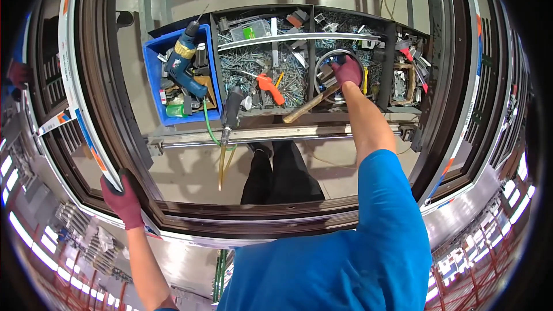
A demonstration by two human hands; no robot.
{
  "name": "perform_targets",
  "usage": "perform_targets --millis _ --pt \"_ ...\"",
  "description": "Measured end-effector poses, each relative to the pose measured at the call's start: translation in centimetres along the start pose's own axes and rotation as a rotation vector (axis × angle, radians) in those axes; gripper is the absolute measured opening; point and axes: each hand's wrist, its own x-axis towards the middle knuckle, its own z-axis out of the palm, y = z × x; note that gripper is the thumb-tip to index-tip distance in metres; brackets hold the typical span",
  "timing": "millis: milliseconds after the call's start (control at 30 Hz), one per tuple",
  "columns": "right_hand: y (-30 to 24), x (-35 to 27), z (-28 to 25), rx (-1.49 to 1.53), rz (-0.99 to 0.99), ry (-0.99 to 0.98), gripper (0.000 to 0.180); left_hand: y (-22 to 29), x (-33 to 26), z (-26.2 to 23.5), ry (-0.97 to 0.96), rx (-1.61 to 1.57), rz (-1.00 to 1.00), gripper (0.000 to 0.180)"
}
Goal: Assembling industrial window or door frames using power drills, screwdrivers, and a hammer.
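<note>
My left hand (124,200), in a maroon and black glove, is closed round the near left corner of a large brown metal frame (253,208) with film strips along its edges. Farther off, my right hand (348,71), also gloved, reaches down into a round metal-rimmed container (321,62) in a bin of screws. Its fingers are curled; what they hold is hidden. A tool's wooden handle (310,105), seemingly a hammer's, slants out from under this hand toward the near left. Its head cannot be made out clearly.
A dark partitioned tray (256,11) holds screws (294,72), metal pieces and an orange-handled air blow gun (271,89). Left of it, a drill (184,60) lies on a blue bin (147,75). A black air tool (232,108) with hoses hangs at the tray's near edge, above a metal rail (259,135).
</note>
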Motion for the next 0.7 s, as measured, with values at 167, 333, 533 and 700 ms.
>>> perform_targets --millis 167,333,533,700 --pt "1.2 1.7 0.2 0.034 -0.071 -0.063 0.052 0.4 0.1 -0.1 -0.035 -0.041 -0.012 0.032" --pt "1.9 1.3 0.1 0.039 -0.124 0.089 0.037 1.0 0.3 -0.1 -0.014 -0.043 -0.025 0.034" --pt "2.1 -2.5 -3.1 0.57 -0.083 0.222 0.027 1.4 0.3 -0.4 0.004 -0.073 -0.031 0.037" --pt "-0.8 -8.6 -6.9 1.221 -0.124 -0.305 0.014 2.6 0.1 -1.2 0.21 -0.037 0.159 0.059"
